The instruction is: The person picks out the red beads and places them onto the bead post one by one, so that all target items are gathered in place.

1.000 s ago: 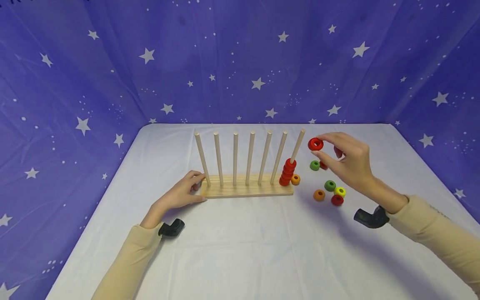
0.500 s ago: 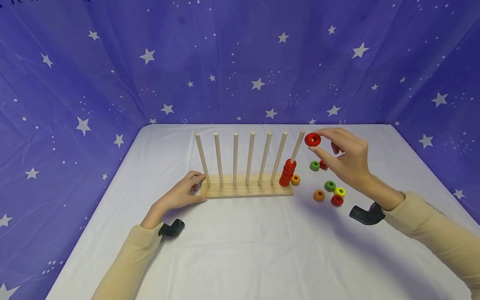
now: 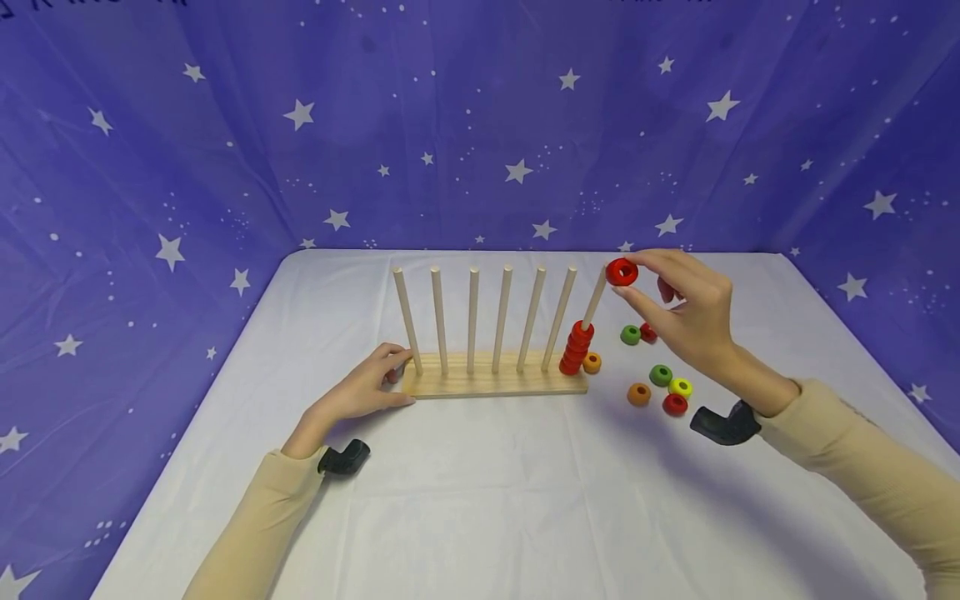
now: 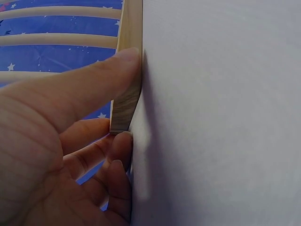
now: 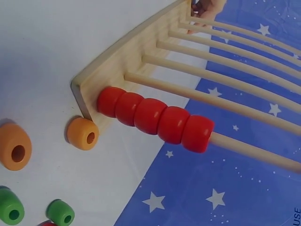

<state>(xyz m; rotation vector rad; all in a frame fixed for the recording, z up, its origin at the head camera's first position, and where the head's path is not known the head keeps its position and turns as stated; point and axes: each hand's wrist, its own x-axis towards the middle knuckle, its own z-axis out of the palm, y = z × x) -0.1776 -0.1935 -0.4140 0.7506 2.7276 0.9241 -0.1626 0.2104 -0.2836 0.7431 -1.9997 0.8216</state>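
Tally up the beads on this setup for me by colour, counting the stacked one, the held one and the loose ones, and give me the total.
Red beads: 8 (5 on the peg, 1 in the right hand, 2 loose on the table)
Orange beads: 2
Green beads: 2
Yellow bead: 1
Total in view: 13

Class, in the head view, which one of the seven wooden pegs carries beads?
The rightmost peg: five red beads are stacked on it, while the other six pegs stand bare.
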